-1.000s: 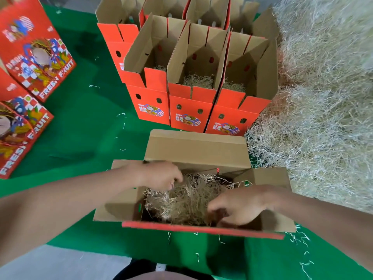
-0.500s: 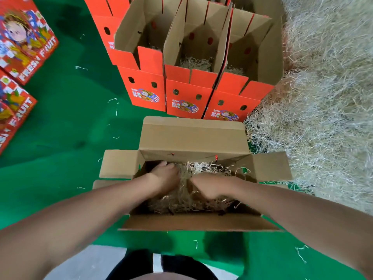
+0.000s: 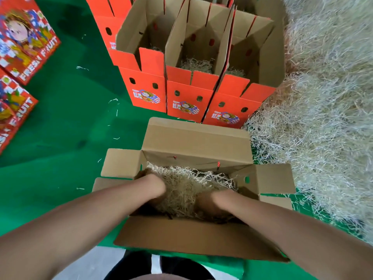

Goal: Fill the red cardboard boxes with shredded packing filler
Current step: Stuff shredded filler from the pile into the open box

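Green mat (image 3: 60,142) spread over a pale grey floor (image 3: 94,263), under soft, even light.

Colour survey, head view: red, kraft brown, green, pale straw.
I read the upright boxes (image 3: 187,100) as orange-red outside and plain kraft brown inside, each front carrying a small emblem with a blue-and-white check. The open box (image 3: 193,142) shows brown flaps. The filler (image 3: 323,118) is pale straw. The flat boxes (image 3: 30,47) are red with white "FRESH FRUIT" lettering and blue-white checks. The table cover (image 3: 60,128) is solid green.
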